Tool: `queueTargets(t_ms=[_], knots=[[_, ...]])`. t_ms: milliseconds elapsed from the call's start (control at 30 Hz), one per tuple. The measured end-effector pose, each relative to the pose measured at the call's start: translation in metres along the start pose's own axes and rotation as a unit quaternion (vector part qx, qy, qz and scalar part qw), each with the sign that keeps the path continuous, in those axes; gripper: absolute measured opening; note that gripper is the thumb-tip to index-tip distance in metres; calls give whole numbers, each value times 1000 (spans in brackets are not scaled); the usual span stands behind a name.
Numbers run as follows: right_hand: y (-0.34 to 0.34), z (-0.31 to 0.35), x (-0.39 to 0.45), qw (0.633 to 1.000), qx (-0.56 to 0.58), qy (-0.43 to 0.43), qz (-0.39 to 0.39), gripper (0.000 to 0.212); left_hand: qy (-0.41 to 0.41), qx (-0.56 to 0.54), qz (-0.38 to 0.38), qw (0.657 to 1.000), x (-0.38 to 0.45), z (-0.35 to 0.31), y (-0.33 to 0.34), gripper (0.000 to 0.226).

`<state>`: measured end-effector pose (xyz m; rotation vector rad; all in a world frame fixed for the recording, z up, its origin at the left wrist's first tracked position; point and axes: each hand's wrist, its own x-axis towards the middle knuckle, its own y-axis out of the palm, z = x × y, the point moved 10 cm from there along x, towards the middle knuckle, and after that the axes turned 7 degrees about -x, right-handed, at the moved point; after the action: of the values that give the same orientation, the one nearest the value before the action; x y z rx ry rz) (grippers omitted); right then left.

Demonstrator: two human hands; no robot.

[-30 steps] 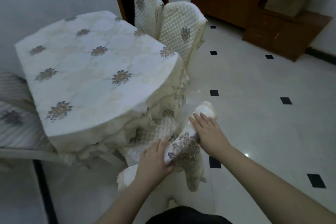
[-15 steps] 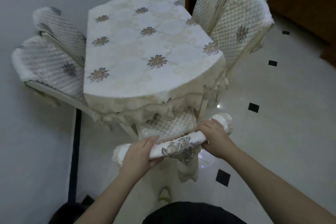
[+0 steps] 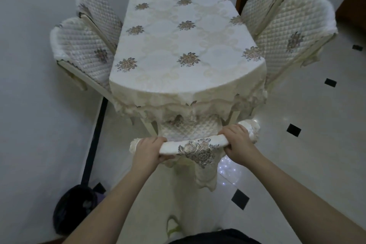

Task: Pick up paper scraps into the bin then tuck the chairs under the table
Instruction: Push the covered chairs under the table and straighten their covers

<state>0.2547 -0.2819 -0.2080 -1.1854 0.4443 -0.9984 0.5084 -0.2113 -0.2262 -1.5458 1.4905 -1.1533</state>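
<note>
While both hands clamp down on the top rail of the near chair (image 3: pixel 193 145), the tucking stage of the job looks well under way. Left hand (image 3: pixel 147 149) wraps its fingers over the left part of that rail, right hand (image 3: pixel 238 144) does the same on the right part, so the rail's long axis runs side to side straight across the person's front, tilted a touch higher at the right. Neither hand has the edge on nearness; they sit about level, which should mean an even shove. The bench (image 3: pixel 184 45) lies dead ahead of the hands, beyond the rail, and the chair's quilted seat already noses in beneath the hanging lace at the bench's near edge. My read: a straight push away from the body is what's called for, and the drooping cloth could snag on the chair back. That chair wears a cream quilted cover with an embroidered flower draped over the rail's middle. Four more covered chairs (image 3: pixel 85 45) flank the bench, two along the left edge, two along the right, leaning in close. Down at the lower left, on the floor, sits a dark bin (image 3: pixel 73 208); its contents are too dim to make out.
</note>
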Motion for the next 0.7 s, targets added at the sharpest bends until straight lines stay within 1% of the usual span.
queueTargets(t_ms=[167, 267, 433, 533, 633, 700], knots=[[0, -11, 2, 1000, 1, 12, 4, 28, 5, 2, 4, 1000, 6, -4, 5, 53], [1, -10, 2, 1000, 0, 5, 10, 27, 12, 5, 25, 1000, 8, -2, 9, 56], [1, -13, 2, 999, -2, 32, 20, 27, 54, 7, 42, 998, 15, -4, 11, 63], [3, -11, 3, 998, -6, 52, 34, 28, 83, 18, 43, 995, 16, -8, 5, 58], [5, -10, 4, 996, -17, 72, 43, 29, 96, 49, 64, 992, 16, -7, 5, 49], [6, -10, 4, 995, -24, 82, 49, 30, 97, 61, 75, 991, 17, -5, 7, 48]])
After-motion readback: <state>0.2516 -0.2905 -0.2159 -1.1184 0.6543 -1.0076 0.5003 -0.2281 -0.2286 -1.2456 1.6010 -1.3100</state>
